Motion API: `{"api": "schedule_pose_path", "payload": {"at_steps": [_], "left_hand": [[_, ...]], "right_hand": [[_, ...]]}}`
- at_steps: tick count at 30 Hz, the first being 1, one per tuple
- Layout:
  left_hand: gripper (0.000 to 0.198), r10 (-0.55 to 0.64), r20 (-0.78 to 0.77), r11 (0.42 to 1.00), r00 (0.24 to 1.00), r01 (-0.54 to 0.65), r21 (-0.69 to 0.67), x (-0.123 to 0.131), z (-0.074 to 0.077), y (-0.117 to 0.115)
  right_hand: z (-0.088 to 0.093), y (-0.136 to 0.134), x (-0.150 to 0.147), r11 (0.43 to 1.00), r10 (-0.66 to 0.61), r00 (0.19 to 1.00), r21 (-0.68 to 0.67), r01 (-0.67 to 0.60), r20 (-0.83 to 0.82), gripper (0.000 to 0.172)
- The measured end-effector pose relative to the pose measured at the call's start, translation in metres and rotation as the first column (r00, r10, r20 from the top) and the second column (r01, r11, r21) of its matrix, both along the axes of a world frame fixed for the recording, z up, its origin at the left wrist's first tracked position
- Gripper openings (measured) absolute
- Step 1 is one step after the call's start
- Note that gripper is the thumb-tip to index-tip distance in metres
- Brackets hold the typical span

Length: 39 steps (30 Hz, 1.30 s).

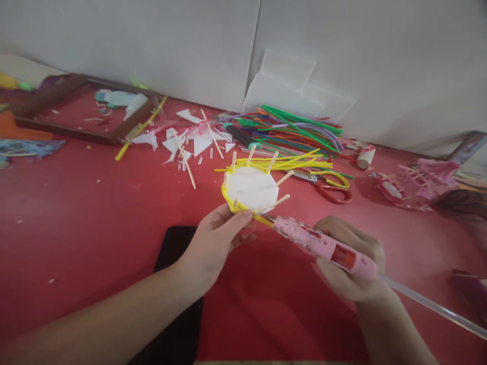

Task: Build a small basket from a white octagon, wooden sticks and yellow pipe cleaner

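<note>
My left hand (216, 238) pinches the near edge of a round white foam disc (251, 187). Short wooden sticks (284, 177) stand up around its rim, and a yellow pipe cleaner (225, 193) runs along the left and back edges. The strip's loose end (263, 220) points right from under my left fingertips. My right hand (353, 258) is wrapped round a pink hot glue gun (323, 244), whose nozzle is at the disc's near edge beside that loose end. A clear glue stick (433, 302) sticks out of the gun's rear.
Behind the disc lie yellow pipe cleaners (292, 161), a coloured pile (300, 129), scissors (335, 186) and white foam scraps (201, 143). A brown frame (64, 130) is at back left, a black tablet-like object (175, 304) near my left forearm, and a pink stick piece (418, 182) at right.
</note>
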State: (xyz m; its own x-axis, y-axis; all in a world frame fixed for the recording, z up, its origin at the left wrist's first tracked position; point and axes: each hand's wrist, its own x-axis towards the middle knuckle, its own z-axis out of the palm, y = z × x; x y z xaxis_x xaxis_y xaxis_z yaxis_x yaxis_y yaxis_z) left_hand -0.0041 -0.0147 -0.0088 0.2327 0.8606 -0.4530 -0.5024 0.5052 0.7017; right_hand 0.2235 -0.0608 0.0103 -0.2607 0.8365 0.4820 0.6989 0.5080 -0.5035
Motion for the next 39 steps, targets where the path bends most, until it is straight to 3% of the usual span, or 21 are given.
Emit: {"api": "schedule_pose_path", "payload": {"at_steps": [19,39], "left_hand": [[0.012,-0.012,0.010,1.000,1.000,0.012,0.006,0.000,-0.001,0.001],[0.014,-0.004,0.015,1.000,1.000,0.004,-0.018,0.000,0.001,0.000]], "right_hand": [[0.001,0.002,0.009,0.998,-0.023,1.000,0.060,0.022,0.013,0.011],[0.003,-0.001,0.014,0.995,-0.103,0.995,-0.002,0.103,-0.012,0.012]]}}
